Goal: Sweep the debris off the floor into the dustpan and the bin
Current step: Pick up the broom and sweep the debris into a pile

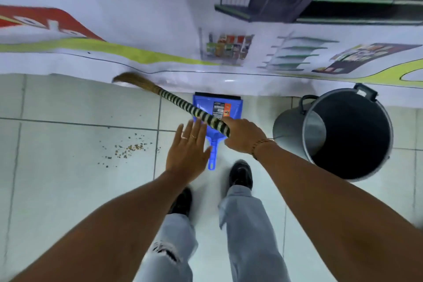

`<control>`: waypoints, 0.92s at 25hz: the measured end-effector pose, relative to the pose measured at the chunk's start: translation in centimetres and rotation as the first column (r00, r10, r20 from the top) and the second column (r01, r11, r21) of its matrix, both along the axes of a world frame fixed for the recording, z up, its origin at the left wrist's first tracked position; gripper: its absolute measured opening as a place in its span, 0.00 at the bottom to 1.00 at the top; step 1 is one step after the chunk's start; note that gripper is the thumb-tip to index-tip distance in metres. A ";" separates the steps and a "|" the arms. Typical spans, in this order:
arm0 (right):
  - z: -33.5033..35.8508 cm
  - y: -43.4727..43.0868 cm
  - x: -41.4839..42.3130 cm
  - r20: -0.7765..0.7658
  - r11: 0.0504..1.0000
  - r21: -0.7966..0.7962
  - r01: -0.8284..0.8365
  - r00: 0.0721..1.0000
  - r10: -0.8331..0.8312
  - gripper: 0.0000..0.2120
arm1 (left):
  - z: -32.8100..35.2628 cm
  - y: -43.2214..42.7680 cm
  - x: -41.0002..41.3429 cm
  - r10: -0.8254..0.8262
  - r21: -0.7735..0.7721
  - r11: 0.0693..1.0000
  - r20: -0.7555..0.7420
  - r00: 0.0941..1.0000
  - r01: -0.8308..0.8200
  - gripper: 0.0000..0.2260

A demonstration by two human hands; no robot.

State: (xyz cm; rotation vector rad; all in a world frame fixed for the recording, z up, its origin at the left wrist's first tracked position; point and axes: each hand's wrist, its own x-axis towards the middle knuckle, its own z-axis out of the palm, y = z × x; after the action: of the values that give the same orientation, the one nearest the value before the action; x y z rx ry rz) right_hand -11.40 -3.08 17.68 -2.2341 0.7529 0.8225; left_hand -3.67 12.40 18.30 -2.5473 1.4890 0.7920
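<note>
Two containers: dark bin (348, 135) right, blue dustpan (217, 110) with unreadable label; right hand (246, 136) clamped on broom (183, 105), left hand (188, 151) spread flat.

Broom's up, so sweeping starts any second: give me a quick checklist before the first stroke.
1. Right hand grips the broom handle: ok.
2. Left hand holds the dustpan: not ok, open above it.
3. Dustpan beside the debris: not ok, apart, mouth facing the banner.
4. Bin open and upright: ok.
5. Shoes clear of the debris: ok.
</note>
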 end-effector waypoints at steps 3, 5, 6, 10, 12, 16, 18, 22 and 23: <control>4.6 1.5 -1.3 -0.156 0.999 0.039 0.027 0.988 -0.021 0.29 | 4.9 3.9 -1.1 -0.076 0.023 0.997 -0.050 0.996 0.077 0.28; 6.6 3.8 -1.4 -0.176 1.000 -0.016 0.025 0.984 -0.028 0.24 | 8.0 6.6 -1.0 -0.082 0.001 0.997 -0.044 0.996 0.082 0.27; 7.1 5.6 -1.3 -0.179 0.999 -0.039 0.011 0.984 -0.018 0.22 | 9.2 8.0 -0.8 -0.071 -0.014 0.997 -0.028 0.997 0.071 0.27; 7.6 13.8 -0.5 -0.213 0.999 -0.033 0.009 0.977 -0.016 0.19 | 10.4 13.5 1.1 -0.026 0.048 0.999 0.004 1.000 0.026 0.28; 7.4 17.2 -0.5 -0.227 1.000 -0.021 -0.008 0.974 0.003 0.19 | 10.3 15.5 2.1 0.019 0.051 0.998 0.040 0.999 -0.021 0.28; 6.7 22.2 -2.6 -0.228 0.998 0.000 -0.061 0.972 0.059 0.19 | 10.3 19.1 1.6 0.123 0.055 0.990 0.062 0.990 -0.126 0.28; 7.1 24.2 -4.6 -0.196 0.997 -0.001 -0.079 0.977 0.077 0.20 | 10.8 20.9 -0.3 0.144 0.055 0.988 0.051 0.988 -0.147 0.28; 9.1 28.5 -10.5 -0.068 0.998 -0.011 0.065 0.996 -0.066 0.23 | 12.2 23.9 -4.2 0.186 0.016 0.982 0.050 0.981 -0.187 0.27; 9.6 29.5 -11.7 -0.038 0.990 -0.018 0.141 0.989 -0.142 0.23 | 12.6 24.4 -5.1 0.200 0.007 0.980 0.048 0.979 -0.201 0.27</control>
State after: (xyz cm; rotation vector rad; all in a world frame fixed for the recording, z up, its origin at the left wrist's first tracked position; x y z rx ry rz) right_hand -23.14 26.43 27.30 -2.1551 0.9283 0.7957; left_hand -8.75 36.81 30.89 -2.7180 1.2242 0.7545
